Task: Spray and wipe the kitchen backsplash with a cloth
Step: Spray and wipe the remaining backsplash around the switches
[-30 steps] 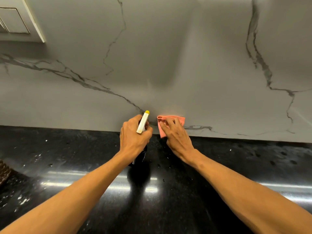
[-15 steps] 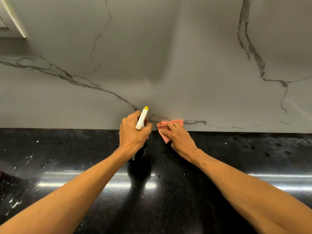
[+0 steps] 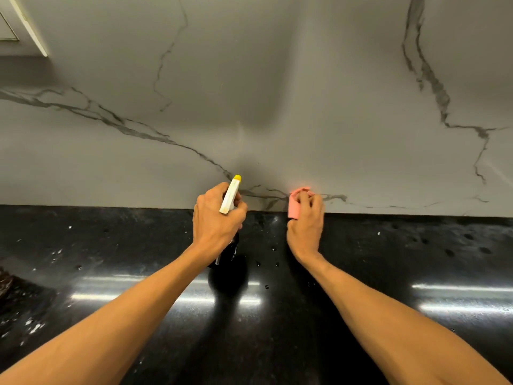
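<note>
Left hand (image 3: 219, 218) grips the spray bottle (image 3: 229, 197) round its neck, fingers curled, white head with the yellow tip aimed at the backsplash (image 3: 277, 93). The dark body hangs below the hand, close over the counter (image 3: 111, 259); cannot tell if it touches. Right hand (image 3: 305, 223) is clenched on the pink cloth (image 3: 294, 202), which is bunched in the fingers and held against the bottom edge of the backsplash, right where it meets the counter.

Handling, as a judgement:
- Cloth is soft, light and limp and takes any shape. Bunched like this it gives a small contact patch; spread flat under the palm it would cover more wall.
- Bottle is rigid plastic and probably light to moderate, depending on fill. The neck grip with 1 finger free for the trigger looks right.
- Backsplash is hard, smooth marble-look slab, likely slick once wet, so the cloth should slide easily.
- Counter is glossy black with droplets on it; a wet bottle base could skid there.

Versus 0.5 s ago: the cloth lay flat under straight fingers, just beside the bottle. Now it is scrunched into a fist and sits further right, with a clear gap between the 2 hands. Left hand and bottle hold about the same spot and aim. The grey veins on the wall sit slightly differently in view, so the head has moved a bit.
</note>
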